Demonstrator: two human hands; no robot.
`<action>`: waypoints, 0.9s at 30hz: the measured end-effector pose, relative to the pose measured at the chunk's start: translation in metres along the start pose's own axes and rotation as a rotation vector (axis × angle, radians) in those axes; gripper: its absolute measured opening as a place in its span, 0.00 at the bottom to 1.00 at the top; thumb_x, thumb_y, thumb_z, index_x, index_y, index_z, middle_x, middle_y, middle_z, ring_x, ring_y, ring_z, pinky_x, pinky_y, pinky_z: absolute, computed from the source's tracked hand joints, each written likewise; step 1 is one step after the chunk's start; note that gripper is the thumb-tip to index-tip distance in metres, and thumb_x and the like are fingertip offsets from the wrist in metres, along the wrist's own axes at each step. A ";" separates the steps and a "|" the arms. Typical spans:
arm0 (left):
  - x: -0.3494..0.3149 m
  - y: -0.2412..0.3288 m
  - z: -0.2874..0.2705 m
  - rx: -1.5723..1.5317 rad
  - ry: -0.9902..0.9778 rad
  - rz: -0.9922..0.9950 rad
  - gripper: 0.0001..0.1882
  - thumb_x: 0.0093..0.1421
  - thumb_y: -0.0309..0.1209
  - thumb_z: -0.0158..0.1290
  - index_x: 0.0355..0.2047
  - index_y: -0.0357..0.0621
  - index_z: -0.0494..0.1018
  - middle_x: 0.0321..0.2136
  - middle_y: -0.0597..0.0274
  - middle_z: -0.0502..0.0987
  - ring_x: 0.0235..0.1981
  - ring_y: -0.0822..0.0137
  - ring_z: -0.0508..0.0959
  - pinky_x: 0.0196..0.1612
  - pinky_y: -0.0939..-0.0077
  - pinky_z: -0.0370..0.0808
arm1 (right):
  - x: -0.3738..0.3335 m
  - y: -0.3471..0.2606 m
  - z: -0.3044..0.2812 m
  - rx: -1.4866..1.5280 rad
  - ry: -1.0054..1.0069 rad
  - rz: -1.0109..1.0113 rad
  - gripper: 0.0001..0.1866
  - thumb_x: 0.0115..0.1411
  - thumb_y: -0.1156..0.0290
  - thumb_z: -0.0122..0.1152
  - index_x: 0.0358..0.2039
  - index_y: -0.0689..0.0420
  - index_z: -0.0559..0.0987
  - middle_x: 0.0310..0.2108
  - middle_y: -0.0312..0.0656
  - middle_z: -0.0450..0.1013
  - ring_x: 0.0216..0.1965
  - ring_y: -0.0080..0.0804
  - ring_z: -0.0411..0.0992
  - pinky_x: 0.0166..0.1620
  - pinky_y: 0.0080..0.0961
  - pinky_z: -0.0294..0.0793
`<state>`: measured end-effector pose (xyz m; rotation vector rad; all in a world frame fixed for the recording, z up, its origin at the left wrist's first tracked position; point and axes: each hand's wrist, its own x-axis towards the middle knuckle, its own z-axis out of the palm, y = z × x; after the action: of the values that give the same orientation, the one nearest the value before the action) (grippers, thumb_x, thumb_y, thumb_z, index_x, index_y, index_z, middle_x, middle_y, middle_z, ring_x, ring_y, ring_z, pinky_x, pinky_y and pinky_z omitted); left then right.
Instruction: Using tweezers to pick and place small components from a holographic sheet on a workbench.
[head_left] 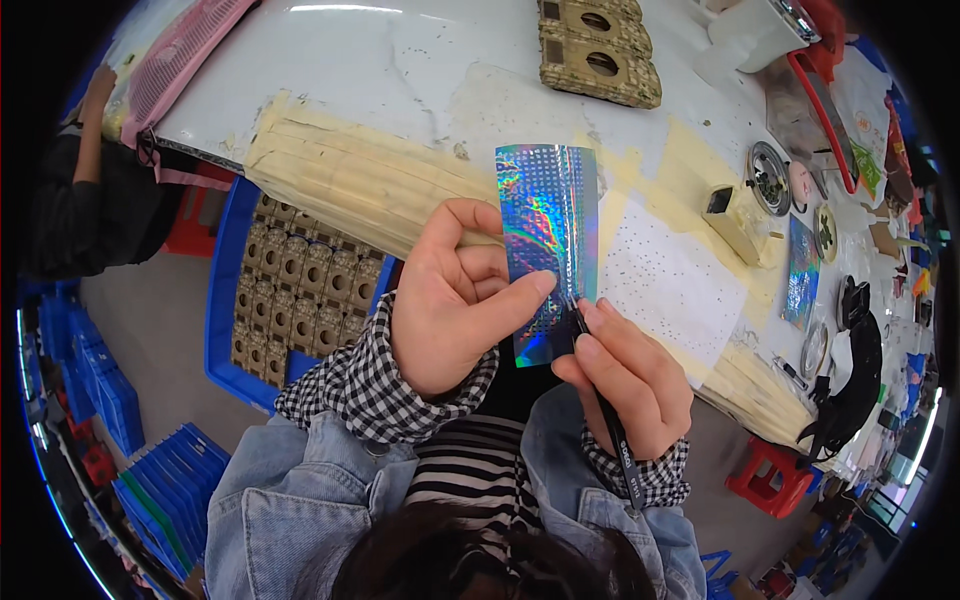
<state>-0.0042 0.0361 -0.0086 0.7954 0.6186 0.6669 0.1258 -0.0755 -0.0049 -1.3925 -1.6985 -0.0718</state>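
The left hand (450, 305) pinches a shiny sheet (540, 215) between thumb and fingers, held up at the near edge of the desk (400, 60). The right hand's fingers are clamped on black tweezers (612, 425), tips at the sheet's face. The step in hand looks like fine picking there; the next move seems to call for a steady sheet and light tip pressure.

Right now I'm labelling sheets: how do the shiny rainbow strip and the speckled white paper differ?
The shiny rainbow strip is held up in the left hand; the speckled white paper lies on the table. The strip glints blue and green; the paper is white with dark specks. Both look thin.
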 end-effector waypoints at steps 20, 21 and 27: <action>0.000 -0.002 -0.005 -0.010 -0.032 -0.008 0.19 0.55 0.16 0.52 0.44 0.36 0.56 0.33 0.52 0.77 0.35 0.73 0.78 0.37 0.83 0.75 | 0.000 -0.001 0.002 -0.023 -0.013 -0.013 0.17 0.44 0.76 0.71 0.35 0.67 0.78 0.36 0.54 0.75 0.38 0.44 0.77 0.43 0.36 0.78; 0.000 -0.002 -0.005 -0.009 -0.032 -0.008 0.19 0.55 0.16 0.52 0.44 0.36 0.56 0.33 0.52 0.77 0.35 0.73 0.78 0.37 0.83 0.75 | 0.000 0.000 0.003 -0.022 -0.009 -0.023 0.16 0.44 0.76 0.71 0.35 0.66 0.78 0.36 0.53 0.75 0.38 0.44 0.77 0.43 0.36 0.78; 0.000 0.000 -0.003 0.000 -0.011 -0.004 0.20 0.55 0.16 0.52 0.44 0.36 0.56 0.33 0.52 0.77 0.35 0.72 0.78 0.37 0.82 0.76 | 0.002 0.001 0.001 -0.036 0.007 -0.057 0.16 0.44 0.76 0.71 0.34 0.66 0.78 0.35 0.53 0.75 0.37 0.43 0.77 0.42 0.35 0.79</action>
<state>-0.0062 0.0375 -0.0098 0.7971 0.6102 0.6584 0.1261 -0.0730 -0.0050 -1.3688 -1.7391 -0.1393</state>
